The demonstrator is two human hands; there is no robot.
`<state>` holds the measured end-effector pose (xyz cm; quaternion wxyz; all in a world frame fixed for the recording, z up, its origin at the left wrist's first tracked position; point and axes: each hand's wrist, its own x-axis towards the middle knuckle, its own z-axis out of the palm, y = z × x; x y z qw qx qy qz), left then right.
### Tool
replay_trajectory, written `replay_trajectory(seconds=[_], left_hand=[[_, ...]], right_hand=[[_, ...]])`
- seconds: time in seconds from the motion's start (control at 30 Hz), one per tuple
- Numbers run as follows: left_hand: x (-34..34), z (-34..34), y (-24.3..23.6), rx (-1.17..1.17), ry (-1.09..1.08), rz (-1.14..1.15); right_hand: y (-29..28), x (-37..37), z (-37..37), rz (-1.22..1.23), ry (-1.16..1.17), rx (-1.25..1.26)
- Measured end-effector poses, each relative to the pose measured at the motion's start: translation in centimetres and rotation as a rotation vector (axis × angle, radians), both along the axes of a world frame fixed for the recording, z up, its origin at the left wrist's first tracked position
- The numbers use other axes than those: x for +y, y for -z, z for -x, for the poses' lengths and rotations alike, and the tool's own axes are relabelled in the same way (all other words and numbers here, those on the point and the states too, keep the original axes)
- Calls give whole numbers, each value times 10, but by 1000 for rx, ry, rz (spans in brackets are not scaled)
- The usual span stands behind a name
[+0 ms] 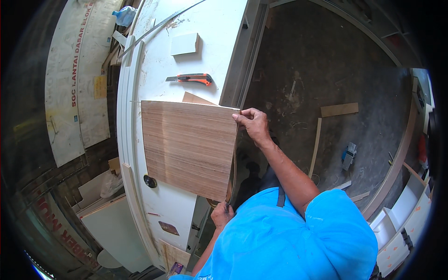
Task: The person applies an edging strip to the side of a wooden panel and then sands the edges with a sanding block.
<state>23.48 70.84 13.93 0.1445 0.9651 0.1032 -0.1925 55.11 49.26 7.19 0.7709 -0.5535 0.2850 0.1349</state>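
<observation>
A wood-grain panel lies flat on the white workbench, its right edge toward my body. My right hand pinches the panel's far right corner, thumb and fingers closed on the edge. Along that right edge runs a thin brown strip, bending away from the panel lower down. By the near right corner, my left hand is closed around something small and dark that I cannot make out. Beyond the panel lies an orange and black utility knife with its blade out. A small piece of brown board pokes out from under the panel.
A white block and a long thin metal strip lie farther along the workbench. A round black object sits left of the panel. On the floor at right are wood offcuts and a blue-grey tool.
</observation>
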Motion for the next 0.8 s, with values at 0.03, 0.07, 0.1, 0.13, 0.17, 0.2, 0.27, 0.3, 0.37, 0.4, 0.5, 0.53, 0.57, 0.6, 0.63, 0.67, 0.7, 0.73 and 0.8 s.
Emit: replay_trajectory(seconds=[0.03,0.07,0.1,0.13,0.17,0.2,0.27,0.3,0.37,0.4,0.5,0.53,0.57,0.6,0.63,0.67,0.7,0.73,0.8], left_hand=[[0,0,0,0,4,-4],[0,-1,-1,-2,4,-4],[-1,-1,-1,-8,-7,18],[-1,-2,-2,-14,-19,40],[0,0,-1,-14,-19,39],[1,1,1,-15,-6,23],[1,2,2,-17,6,6],[0,1,1,-7,-8,9],[-2,0,0,3,-24,10],[-3,0,0,-14,-29,21],[-5,-2,-1,-33,-32,29],[-6,-4,-2,-39,-26,29],[-6,-5,-3,-35,-31,28],[-6,-7,-3,-43,-42,50],[-7,-8,-4,-52,-53,73],[-8,-7,-4,-53,-60,72],[-8,-6,-4,-48,-66,56],[-9,-5,-5,-43,-71,40],[-11,-4,-5,-50,-81,27]], right_hand=[[0,0,0,-2,3,1],[2,1,0,-4,6,2],[3,1,-1,-5,7,0],[5,1,-1,18,-4,-5],[4,1,-1,40,-16,-9],[3,1,-2,39,-16,-9],[2,1,-2,60,-19,-7],[1,1,-2,59,-21,-8],[0,2,-2,86,-22,7],[0,3,-1,84,-25,6],[-6,8,3,232,-41,-12],[-8,10,3,241,-12,-36],[-11,11,3,250,17,-60],[-9,11,4,250,12,-59],[-8,12,5,359,5,-80],[-9,12,6,466,-4,-105],[-10,13,8,464,-11,-107],[-12,13,12,262,20,-68],[-12,12,21,60,49,-30]])
